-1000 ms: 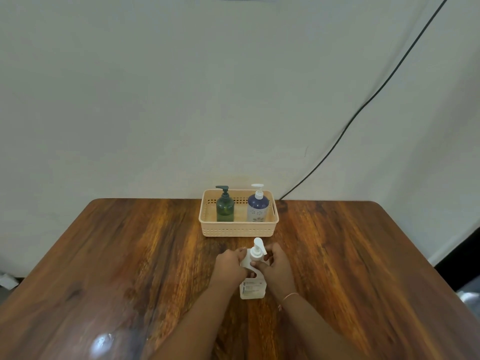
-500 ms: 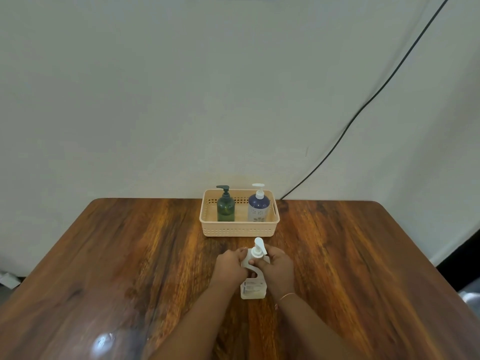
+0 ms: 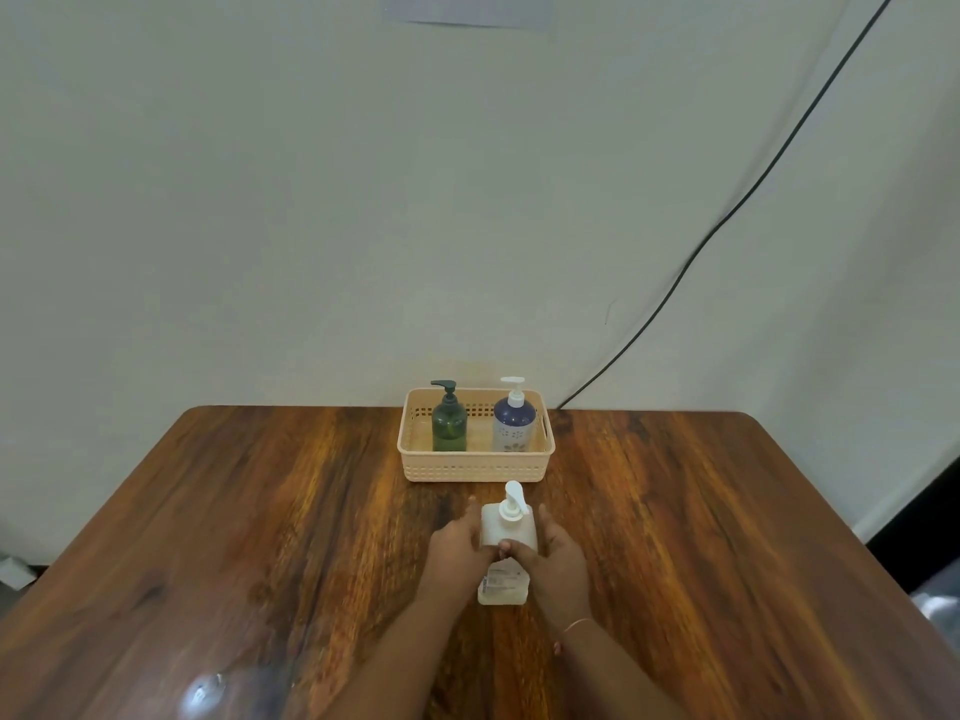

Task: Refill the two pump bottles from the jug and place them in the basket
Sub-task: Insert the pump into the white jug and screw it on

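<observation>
A white jug (image 3: 506,532) with a white pump head stands upright on the wooden table (image 3: 260,511), in front of the basket. My left hand (image 3: 457,545) holds its left side and my right hand (image 3: 553,550) holds its right side; the thumbs meet across its front. Its lower label shows between my wrists. Behind it, a beige perforated basket (image 3: 475,467) holds a dark green pump bottle (image 3: 449,420) on the left and a blue-and-white pump bottle (image 3: 513,420) on the right, both upright.
The basket sits at the table's far edge against a pale wall. A black cable (image 3: 727,220) runs diagonally down the wall to the table's back edge, right of the basket. A glare spot (image 3: 205,691) lies near the front left of the table.
Both hands slid down from the jug's pump neck to its sides, fingers spreading out. The pump head and upper body now show. The jug and basket have stayed in place.
</observation>
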